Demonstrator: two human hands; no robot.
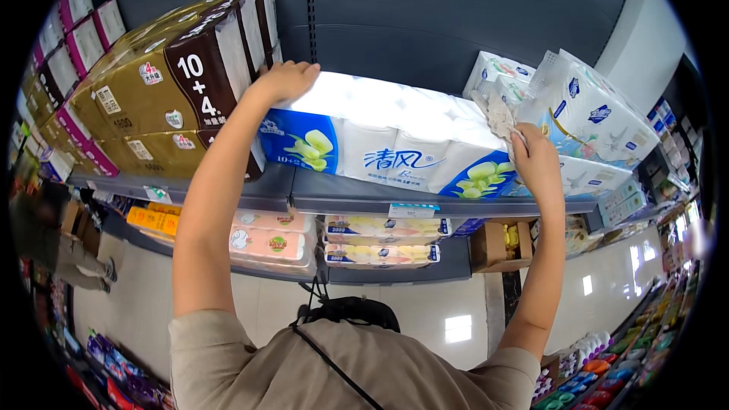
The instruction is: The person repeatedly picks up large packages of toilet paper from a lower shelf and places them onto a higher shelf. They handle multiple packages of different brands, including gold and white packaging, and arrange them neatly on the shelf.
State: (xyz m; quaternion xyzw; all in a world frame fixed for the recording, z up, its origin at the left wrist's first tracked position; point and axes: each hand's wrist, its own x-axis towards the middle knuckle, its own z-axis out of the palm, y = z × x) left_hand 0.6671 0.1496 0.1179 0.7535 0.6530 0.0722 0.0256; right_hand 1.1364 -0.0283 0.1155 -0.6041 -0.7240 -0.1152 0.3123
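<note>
A long pack of Breeze toilet paper rolls [393, 145], in clear wrap with blue ends, lies on the dark metal shelf [353, 196] before me. My left hand [286, 84] grips its left end near the back corner, beside stacked gold and brown paper packs [193, 77]. At the opposite end, my right hand [534, 154] holds a crumpled greyish cloth [499, 117] against the pack's edge. White and blue tissue packs [598, 108] stand close to the right of that hand. The fingertips of both hands are partly hidden.
Pink roll packs [267, 244] and yellowish paper packs [381, 255] fill the lower shelf, with an open cardboard box [484, 247] at its right. A price tag [414, 210] hangs on the shelf edge. Another person [51, 233] stands in the aisle at left.
</note>
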